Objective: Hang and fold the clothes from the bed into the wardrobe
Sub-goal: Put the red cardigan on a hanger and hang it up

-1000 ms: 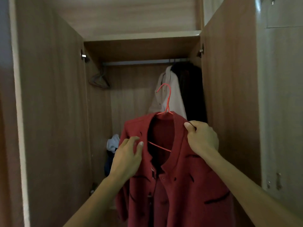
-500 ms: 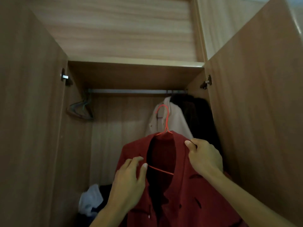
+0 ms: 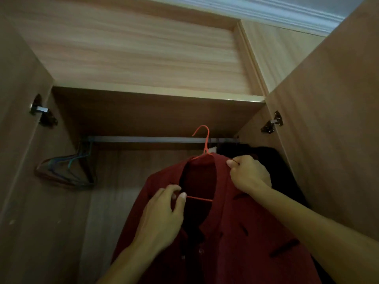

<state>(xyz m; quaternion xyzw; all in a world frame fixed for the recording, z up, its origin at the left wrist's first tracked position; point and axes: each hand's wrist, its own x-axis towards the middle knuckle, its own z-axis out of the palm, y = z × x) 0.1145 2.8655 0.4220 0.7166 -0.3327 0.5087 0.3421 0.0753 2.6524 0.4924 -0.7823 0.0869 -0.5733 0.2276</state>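
Now the red shirt (image 3: 235, 222) fills the lower centre of the frame, draped on an orange hanger (image 3: 203, 160) inside the open wardrobe (image 3: 328, 140). The hanger's hook shows at the level of the rail (image 3: 143, 139) in the middle of the frame; whether it has caught the rail I cannot tell. The left hand (image 3: 162, 218) has thumb and fingers curled at the collar opening, by the hanger's lower bar. The right hand (image 3: 249, 174) is pinched tight on the shirt's shoulder at centre right. The cloth looks soft and light and would likely slide off thin wire, so the shoulders, through fabric onto the hanger, are the sound place to grip. Spare hangers (image 3: 65, 171) sit at middle left.
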